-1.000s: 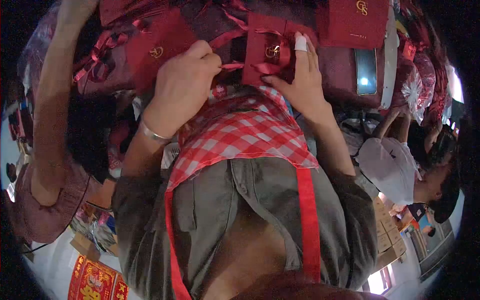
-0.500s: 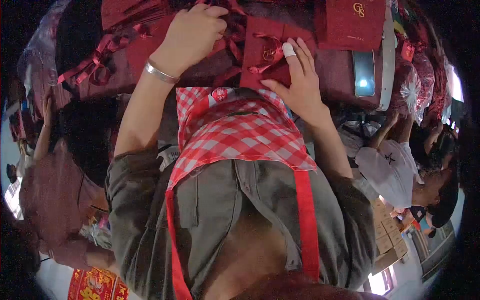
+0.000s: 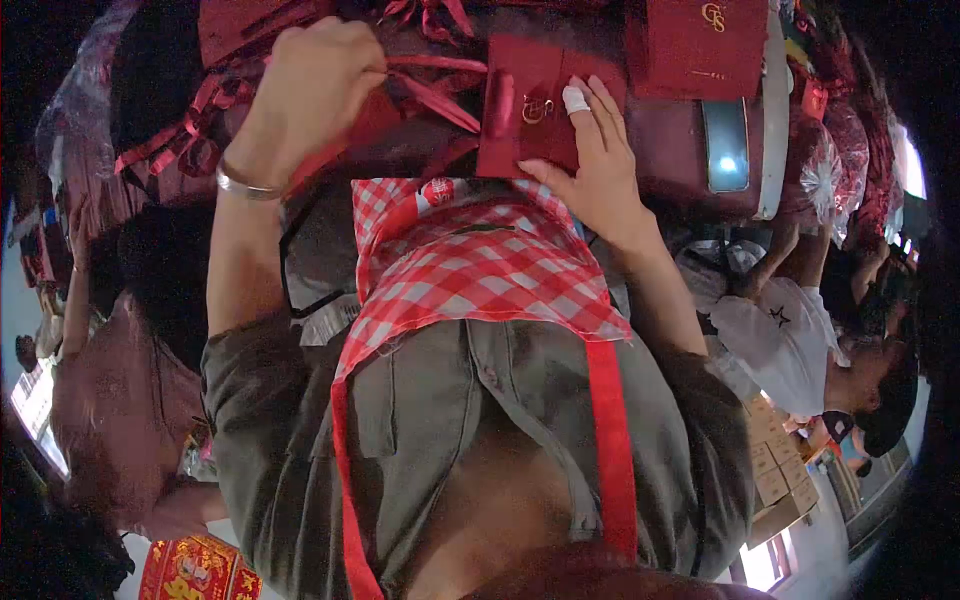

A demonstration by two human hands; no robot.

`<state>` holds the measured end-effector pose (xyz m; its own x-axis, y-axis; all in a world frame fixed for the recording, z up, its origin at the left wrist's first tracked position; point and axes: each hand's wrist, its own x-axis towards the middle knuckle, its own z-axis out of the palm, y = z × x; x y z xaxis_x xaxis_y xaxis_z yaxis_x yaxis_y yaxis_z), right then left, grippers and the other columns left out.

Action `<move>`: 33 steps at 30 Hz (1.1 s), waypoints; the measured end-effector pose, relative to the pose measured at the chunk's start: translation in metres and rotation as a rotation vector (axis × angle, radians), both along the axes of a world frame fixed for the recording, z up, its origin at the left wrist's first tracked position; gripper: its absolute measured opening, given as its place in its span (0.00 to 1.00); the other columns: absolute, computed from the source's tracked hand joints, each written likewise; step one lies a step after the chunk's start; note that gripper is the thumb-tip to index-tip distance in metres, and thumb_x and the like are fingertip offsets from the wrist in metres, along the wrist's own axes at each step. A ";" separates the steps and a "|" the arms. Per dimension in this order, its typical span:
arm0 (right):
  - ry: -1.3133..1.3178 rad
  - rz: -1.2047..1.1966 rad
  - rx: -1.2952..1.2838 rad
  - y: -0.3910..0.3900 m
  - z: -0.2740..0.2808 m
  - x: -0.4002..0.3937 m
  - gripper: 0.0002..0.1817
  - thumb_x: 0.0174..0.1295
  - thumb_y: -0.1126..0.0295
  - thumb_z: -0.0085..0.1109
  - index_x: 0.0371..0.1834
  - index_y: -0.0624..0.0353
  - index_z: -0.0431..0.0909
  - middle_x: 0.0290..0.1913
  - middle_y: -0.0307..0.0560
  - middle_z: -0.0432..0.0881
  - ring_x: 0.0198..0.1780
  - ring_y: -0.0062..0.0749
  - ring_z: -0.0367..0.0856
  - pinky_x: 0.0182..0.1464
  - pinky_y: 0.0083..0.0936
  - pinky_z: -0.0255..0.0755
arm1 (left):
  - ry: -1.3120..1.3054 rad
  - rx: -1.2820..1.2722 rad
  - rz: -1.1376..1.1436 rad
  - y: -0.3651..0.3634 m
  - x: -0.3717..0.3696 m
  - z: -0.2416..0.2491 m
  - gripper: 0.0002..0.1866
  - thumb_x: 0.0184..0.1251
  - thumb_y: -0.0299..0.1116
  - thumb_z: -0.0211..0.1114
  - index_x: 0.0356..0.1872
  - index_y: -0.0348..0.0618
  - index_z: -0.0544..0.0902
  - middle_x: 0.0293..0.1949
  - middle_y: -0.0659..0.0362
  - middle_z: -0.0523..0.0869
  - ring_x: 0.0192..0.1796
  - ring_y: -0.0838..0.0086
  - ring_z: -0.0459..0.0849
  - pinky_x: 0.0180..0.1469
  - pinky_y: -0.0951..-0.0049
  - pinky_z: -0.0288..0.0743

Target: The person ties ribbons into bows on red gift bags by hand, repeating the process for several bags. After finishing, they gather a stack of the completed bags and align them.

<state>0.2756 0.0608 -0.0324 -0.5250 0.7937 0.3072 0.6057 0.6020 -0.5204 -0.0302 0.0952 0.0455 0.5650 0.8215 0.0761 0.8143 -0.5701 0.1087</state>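
Observation:
A dark red, flat pouch or box (image 3: 508, 150) with a gold emblem lies before me. My right hand (image 3: 605, 165) rests on its right side, fingers stretched out and thumb apart; one finger wears a white cover (image 3: 575, 99). From the left edge of the red piece, a shiny red ribbon (image 3: 435, 97) stretches in two strands. My left hand (image 3: 325, 70), with a silver bracelet at the wrist, is closed at the far end of the strands, fingertips pinched on them. A band of the same ribbon crosses the piece left of the emblem.
Another dark red piece with gold lettering (image 3: 700, 45) lies at the upper right, beside a phone (image 3: 726, 145). Loose ribbons (image 3: 190, 125) lie at left. Plastic-wrapped red goods (image 3: 835, 160) stand at far right. People sit on both sides; cartons (image 3: 775, 465) are stacked lower right.
My left hand has moved left, away from the red piece, drawing the ribbon out straight. The loose loops over the emblem are gone. My right hand has stayed in place.

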 end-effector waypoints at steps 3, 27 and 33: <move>-0.019 0.029 0.014 0.000 0.000 -0.002 0.43 0.46 0.52 0.71 0.60 0.69 0.65 0.65 0.62 0.63 0.69 0.58 0.57 0.67 0.45 0.57 | -0.071 -0.068 0.061 -0.015 -0.015 -0.007 0.04 0.50 0.28 0.66 0.27 0.40 0.82 0.34 0.55 0.84 0.40 0.59 0.81 0.43 0.62 0.75; 0.508 -0.148 0.277 0.203 0.145 -0.003 0.14 0.56 0.66 0.67 0.44 0.59 0.83 0.44 0.47 0.84 0.46 0.29 0.82 0.51 0.24 0.72 | -1.559 -0.225 0.369 -0.018 -0.031 0.015 0.13 0.67 0.27 0.58 0.51 0.37 0.80 0.38 0.63 0.84 0.39 0.82 0.79 0.40 0.83 0.73; -0.081 -0.226 0.255 0.285 0.088 -0.003 0.24 0.63 0.45 0.53 0.50 0.52 0.80 0.50 0.47 0.82 0.54 0.41 0.79 0.55 0.33 0.70 | -0.934 0.340 0.980 -0.061 -0.096 -0.041 0.11 0.60 0.29 0.66 0.43 0.37 0.83 0.38 0.55 0.86 0.38 0.73 0.84 0.42 0.76 0.76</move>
